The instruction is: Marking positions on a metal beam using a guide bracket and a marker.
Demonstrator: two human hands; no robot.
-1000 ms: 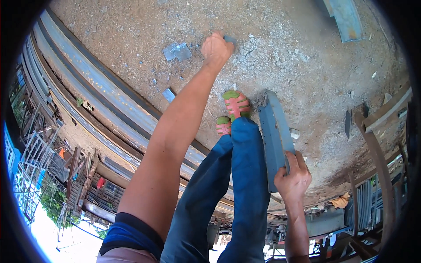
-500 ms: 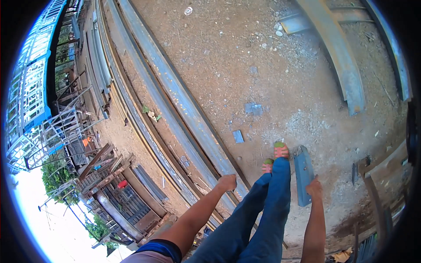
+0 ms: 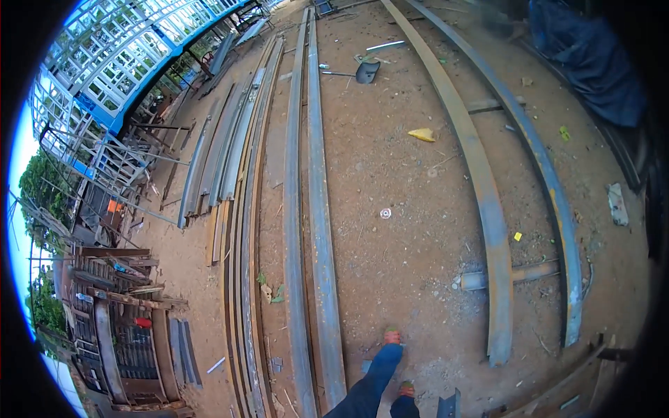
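Note:
Neither of my hands shows at this moment. Low in the view, just right of my feet, the end of a short grey steel channel piece (image 3: 449, 404) comes in over the bottom edge; whether a hand touches it is hidden. My blue-trousered leg (image 3: 376, 373) reaches forward, with one foot ahead of the other on the dirt. To the left of my feet lie two long steel beams (image 3: 322, 237) side by side, running away from me.
Two more long beams (image 3: 491, 230) lie on the right, resting across a short crosspiece (image 3: 474, 281). Stacked rusty steel lengths (image 3: 240, 279) line the left. A shovel (image 3: 367, 72) lies far ahead. A blue metal frame (image 3: 132, 76) stands at upper left, a dark tarp (image 3: 592, 63) at upper right.
My view has swung up and turned, so more ground ahead shows. Both hands have gone out of view; the grey channel piece beside my right hand now shows only at the lower edge.

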